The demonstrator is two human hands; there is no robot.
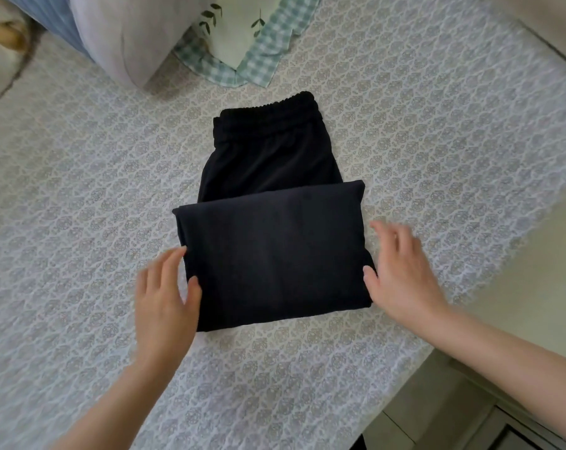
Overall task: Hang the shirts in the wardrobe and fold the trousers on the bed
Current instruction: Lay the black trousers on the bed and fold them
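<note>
A pair of black fabric trousers with a gathered elastic waistband (268, 219) is lying near the middle of the bed, on a pale grey bedspread with a repeating floral lattice print (80, 196); the lower part is folded up over itself into a thick rectangular panel nearest the camera, and the waistband end is pointing away toward the pillows. The left hand (166, 293) is resting at the left edge of the folded panel, palm down, fingers loosely spread, with the thumb and forefinger tips touching the cloth edge. The right hand (401, 271) is sitting at the right edge of the panel, fingers spread and slightly blurred, thumb tip touching the fold; neither hand is closing around the fabric. Beyond the trousers, a green-and-white checked pillow with a leaf print (242, 50) is lying beside a white striped pillow (129, 37), both well apart from the trousers.
</note>
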